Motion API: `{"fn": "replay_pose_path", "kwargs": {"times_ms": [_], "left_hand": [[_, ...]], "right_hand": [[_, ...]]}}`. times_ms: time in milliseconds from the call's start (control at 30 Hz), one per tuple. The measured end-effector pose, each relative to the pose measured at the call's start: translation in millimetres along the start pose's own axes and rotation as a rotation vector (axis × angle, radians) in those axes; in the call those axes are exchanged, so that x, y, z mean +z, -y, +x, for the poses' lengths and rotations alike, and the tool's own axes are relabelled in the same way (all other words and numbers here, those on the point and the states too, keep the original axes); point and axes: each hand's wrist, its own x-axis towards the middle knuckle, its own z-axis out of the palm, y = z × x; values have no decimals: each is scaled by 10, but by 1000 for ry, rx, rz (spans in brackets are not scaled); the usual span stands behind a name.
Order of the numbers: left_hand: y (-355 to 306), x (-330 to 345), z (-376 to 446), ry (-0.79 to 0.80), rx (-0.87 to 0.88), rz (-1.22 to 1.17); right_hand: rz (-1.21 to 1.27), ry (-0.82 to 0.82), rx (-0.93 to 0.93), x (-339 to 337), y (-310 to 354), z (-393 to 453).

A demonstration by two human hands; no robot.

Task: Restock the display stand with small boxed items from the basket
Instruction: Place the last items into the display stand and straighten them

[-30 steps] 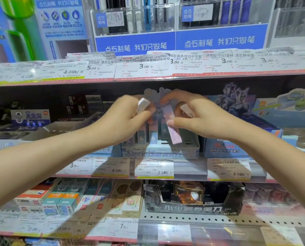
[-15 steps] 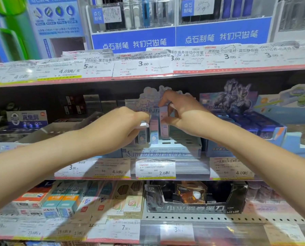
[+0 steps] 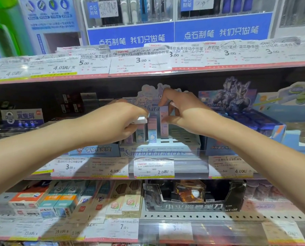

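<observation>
Nearest, along the front edge of the middle shelf (image 3: 183,176), price tags hang below the pastel display stand (image 3: 158,151). Over its slotted top, the left hand (image 3: 116,125) is closed around a white-ended box (image 3: 141,120), probably the next one waiting. Just beyond, the right hand (image 3: 180,110) pinches a tall pink boxed item (image 3: 164,121) between thumb and fingers, standing it upright beside boxes already seated. The step in hand is slotting; next, press it down and release, then feed the left hand's box. The basket is out of view
</observation>
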Motion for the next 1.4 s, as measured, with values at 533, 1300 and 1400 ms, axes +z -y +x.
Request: {"fn": "replay_pose_path", "kwargs": {"times_ms": [533,1300,1400], "left_hand": [[14,-14,12,47,-17,2],[-18,-2,23,36,-38,6],[-76,27,11,-123,-6,24]], "right_hand": [[38,75,11,-88,8,67],[398,168,269,-161,78,47],[982,184,338,-238,88,4]]}}
